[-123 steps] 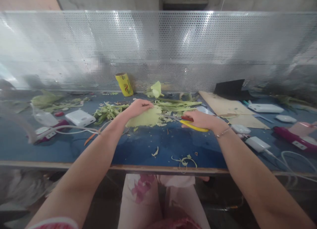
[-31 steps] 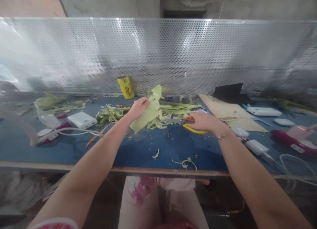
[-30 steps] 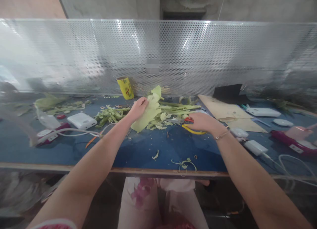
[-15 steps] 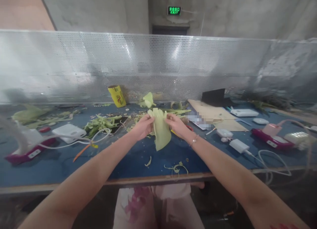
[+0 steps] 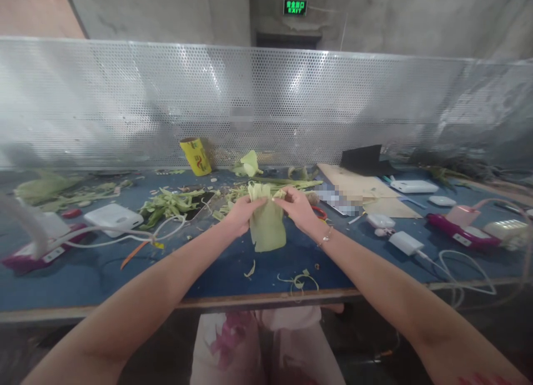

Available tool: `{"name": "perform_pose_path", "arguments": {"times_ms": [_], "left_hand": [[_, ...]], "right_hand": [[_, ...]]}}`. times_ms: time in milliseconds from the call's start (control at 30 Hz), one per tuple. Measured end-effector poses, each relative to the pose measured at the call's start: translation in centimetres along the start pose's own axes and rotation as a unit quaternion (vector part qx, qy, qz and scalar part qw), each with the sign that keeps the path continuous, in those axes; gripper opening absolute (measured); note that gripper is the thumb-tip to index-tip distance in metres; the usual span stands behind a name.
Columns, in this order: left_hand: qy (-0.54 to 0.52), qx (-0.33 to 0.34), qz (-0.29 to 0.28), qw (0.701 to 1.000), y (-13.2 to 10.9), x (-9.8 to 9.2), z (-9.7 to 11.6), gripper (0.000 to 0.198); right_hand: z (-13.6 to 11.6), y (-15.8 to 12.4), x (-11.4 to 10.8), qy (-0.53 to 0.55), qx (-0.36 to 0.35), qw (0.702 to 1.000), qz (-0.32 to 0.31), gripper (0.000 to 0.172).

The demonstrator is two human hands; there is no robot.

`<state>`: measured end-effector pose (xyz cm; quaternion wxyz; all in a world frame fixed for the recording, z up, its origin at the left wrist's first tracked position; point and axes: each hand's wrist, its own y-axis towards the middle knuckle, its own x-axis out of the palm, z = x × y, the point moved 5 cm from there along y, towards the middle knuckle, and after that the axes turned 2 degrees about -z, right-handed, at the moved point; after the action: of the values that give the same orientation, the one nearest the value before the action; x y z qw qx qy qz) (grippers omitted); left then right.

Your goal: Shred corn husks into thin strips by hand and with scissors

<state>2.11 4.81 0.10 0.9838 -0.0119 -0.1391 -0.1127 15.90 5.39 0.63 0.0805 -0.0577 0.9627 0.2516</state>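
Note:
A thin, pale green sheet (image 5: 268, 229), gathered at its top and spreading wider below, hangs over the near middle of the table; whether it is leaf, husk or paper I cannot tell. My left hand (image 5: 242, 214) pinches its upper left edge between thumb and fingers. On the opposite side, my right hand (image 5: 296, 208) is closed on the upper right edge, thumb tip toward the middle. Behind the hands lies a bundle of long green stalks or strips (image 5: 302, 183). A few thin, curled scraps (image 5: 300, 282) rest near the table's front edge.
Green strips (image 5: 169, 203) are heaped at left, near a white box-shaped device (image 5: 113, 218) and cables. A yellow tube (image 5: 195, 156) leans by the perforated metal screen (image 5: 272, 96). Right are cardboard (image 5: 358, 185), a white charger (image 5: 406, 243) and a purple power strip (image 5: 462, 232).
The sheet has turned and spread flatter, its lower end now broad instead of tapering. Both hands keep their hold, with the thumbs shifted inward over it. The view has tilted slightly downward.

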Motion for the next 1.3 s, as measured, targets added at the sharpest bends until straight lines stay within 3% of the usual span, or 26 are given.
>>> {"name": "perform_pose_path", "arguments": {"times_ms": [167, 300, 667, 900, 1067, 1133, 1300], "left_hand": [[0.002, -0.002, 0.028, 1.0, 0.2, -0.4, -0.1, 0.02], [0.007, 0.006, 0.026, 1.0, 0.3, -0.3, -0.1, 0.018], [0.009, 0.008, 0.092, 0.996, 0.6, -1.1, 0.5, 0.01], [0.006, 0.023, 0.081, 0.996, 1.0, -1.4, 0.3, 0.012], [0.025, 0.031, 0.085, 0.996, 1.0, -1.6, 0.4, 0.013], [0.041, 0.026, 0.081, 0.996, 0.6, -1.2, 0.6, 0.013], [0.035, 0.004, -0.003, 0.999, -0.6, 0.8, 0.6, 0.015]], "right_hand": [[-1.4, -0.2, -0.3, -0.073, -0.07, 0.995, -0.001, 0.013], [-1.9, -0.5, -0.3, -0.056, -0.093, 0.994, -0.005, 0.007], [-2.9, -1.3, -0.2, -0.025, -0.191, 0.98, -0.048, 0.013], [-2.1, -0.9, -0.6, 0.01, -0.106, 0.993, -0.044, 0.018], [-1.3, -0.9, -0.3, 0.133, -0.041, 0.986, -0.091, 0.027], [-0.6, -0.7, -0.3, 0.16, -0.006, 0.984, -0.081, 0.029], [1.0, -0.1, -0.5, 0.052, 0.039, 0.998, -0.014, 0.042]]}}
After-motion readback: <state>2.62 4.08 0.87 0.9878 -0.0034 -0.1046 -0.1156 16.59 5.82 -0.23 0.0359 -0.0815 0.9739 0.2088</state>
